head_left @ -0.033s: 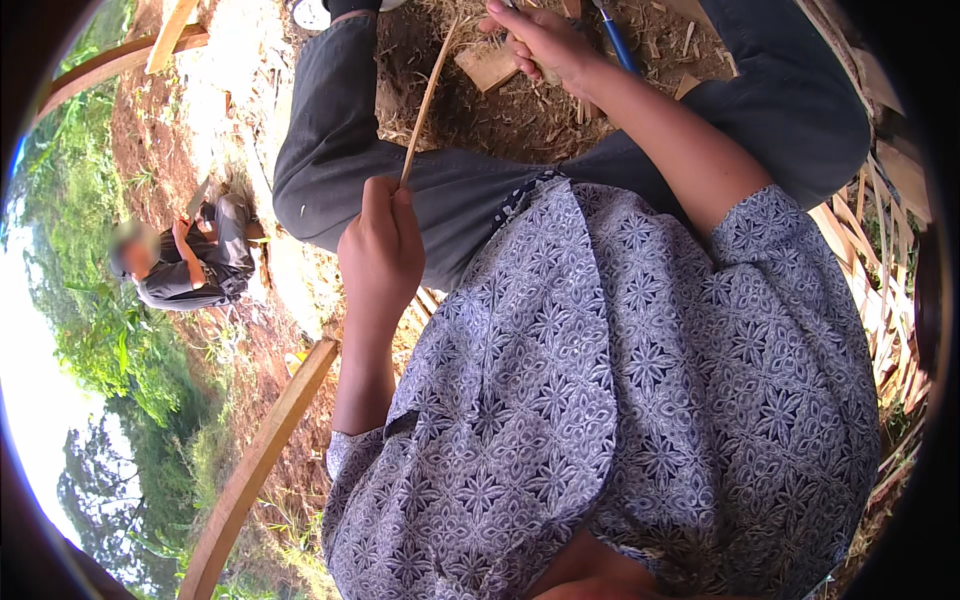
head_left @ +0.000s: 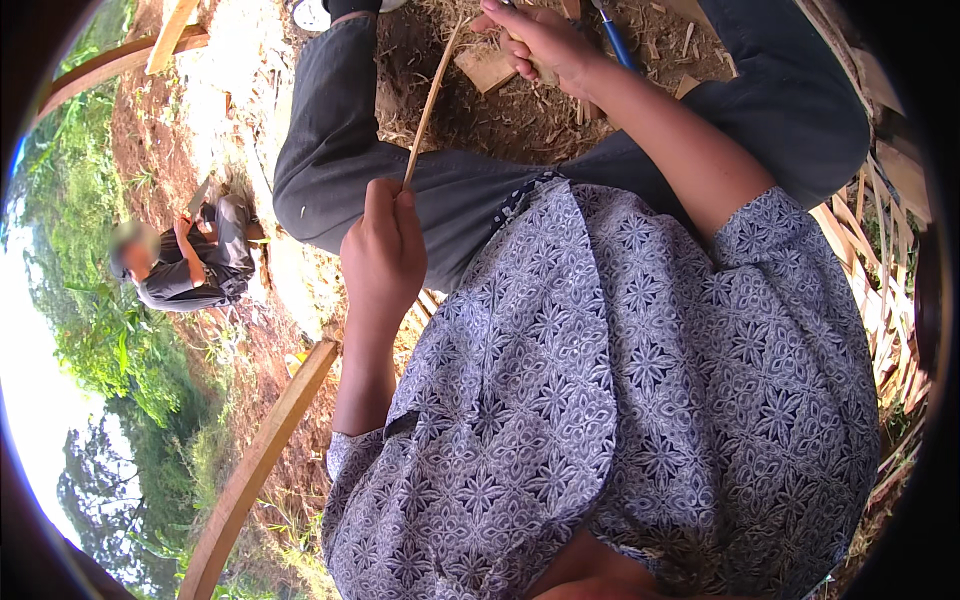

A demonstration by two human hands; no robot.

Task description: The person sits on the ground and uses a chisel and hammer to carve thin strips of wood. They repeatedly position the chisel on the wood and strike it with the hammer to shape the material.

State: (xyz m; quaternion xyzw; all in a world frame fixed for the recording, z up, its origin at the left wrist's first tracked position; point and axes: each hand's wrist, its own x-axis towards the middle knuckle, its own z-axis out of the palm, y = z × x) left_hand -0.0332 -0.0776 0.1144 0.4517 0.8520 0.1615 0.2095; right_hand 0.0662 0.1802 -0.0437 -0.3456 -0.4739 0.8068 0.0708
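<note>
A thin, pale strip of wood or bamboo (head_left: 433,100) rises from my left hand (head_left: 385,245), which is closed round its lower end above my thigh. The strip's upper end reaches close to the fingers of my right hand (head_left: 550,45) at the top of the view. My right hand is closed round a tool with a pale handle (head_left: 545,73); its working end is out of sight, so its kind cannot be told. Beneath the right fingers a flat piece of wood (head_left: 487,68) lies on the ground. Just right of that hand is a blue-handled tool (head_left: 617,45).
Shavings and wood scraps litter the soil between my legs (head_left: 450,195). Split strips (head_left: 880,290) are heaped at the right. A long wooden beam (head_left: 260,460) slants across the lower left. Further left another person (head_left: 190,260) sits holding a blade (head_left: 198,197).
My left hand and the strip have shifted very slightly right and down. The fingers of my right hand have moved a little; both grips remain the same.
</note>
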